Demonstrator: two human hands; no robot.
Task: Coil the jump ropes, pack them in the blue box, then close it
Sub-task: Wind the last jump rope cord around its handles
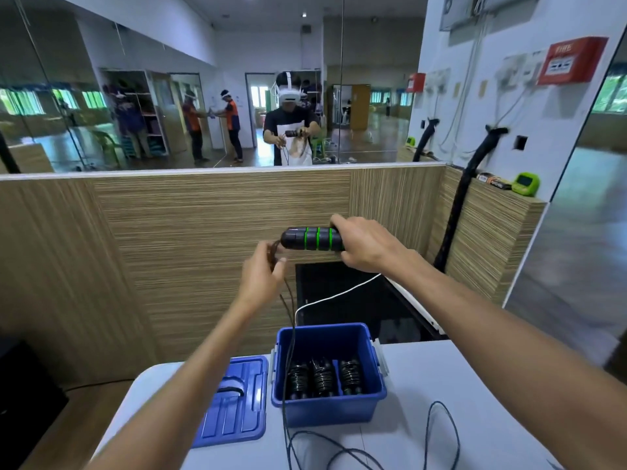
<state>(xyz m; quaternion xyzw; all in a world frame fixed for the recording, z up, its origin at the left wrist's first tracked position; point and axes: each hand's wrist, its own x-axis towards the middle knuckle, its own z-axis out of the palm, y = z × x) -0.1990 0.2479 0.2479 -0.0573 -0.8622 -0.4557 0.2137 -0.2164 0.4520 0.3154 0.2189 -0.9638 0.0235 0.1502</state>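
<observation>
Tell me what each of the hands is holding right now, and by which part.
The right hand grips the jump rope handles, black with green rings, at their right end. The left hand pinches the rope's dark cord just below the handles' left end.

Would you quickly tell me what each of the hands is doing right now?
Left hand: pinches the rope near the handle.
Right hand: grips the jump rope handle.

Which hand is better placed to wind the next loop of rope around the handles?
Left hand: it already pinches the rope beside the handles, which the right hand holds.
</observation>
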